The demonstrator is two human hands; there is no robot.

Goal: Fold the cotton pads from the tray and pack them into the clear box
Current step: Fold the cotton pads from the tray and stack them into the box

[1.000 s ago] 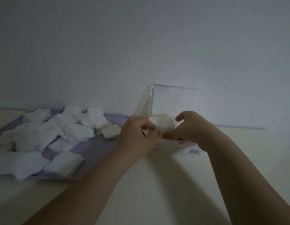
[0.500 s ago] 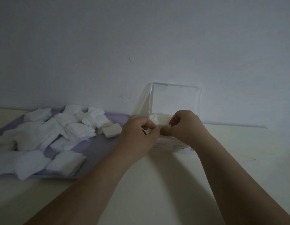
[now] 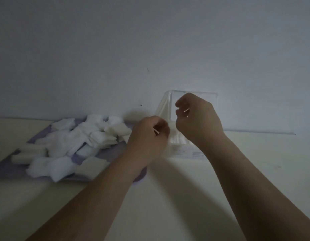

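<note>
The left hand (image 3: 149,134) hovers just over the gap between the tray (image 3: 112,152) and the box (image 3: 182,152), its fingers curled in and the thumb against them. The right hand (image 3: 197,119) hangs higher, above the box, fingers also curled in toward the palm. A thin pale sliver shows at the fingertips of each hand. I cannot tell whether either is a nail or something pinched, so their grip is unclear.

The clear box stands on the bench (image 3: 168,206) against the wall (image 3: 150,40), with its lid (image 3: 209,96) upright behind it. White pads (image 3: 178,139) lie inside, visible between the two wrists. A label strip runs along the box's front wall. The right hand covers much of the lid and the right wrist hides the box's right side. The left hand blocks the box's left wall.

The purple tray lies left of the box, near it, and bears a loose heap of white cotton pads (image 3: 63,145), some fluffy and open. One squarer, folded-looking pad (image 3: 91,166) sits by the tray's near edge. The left forearm crosses over the tray's near right corner and hides it.

The light is dim and the picture soft.
</note>
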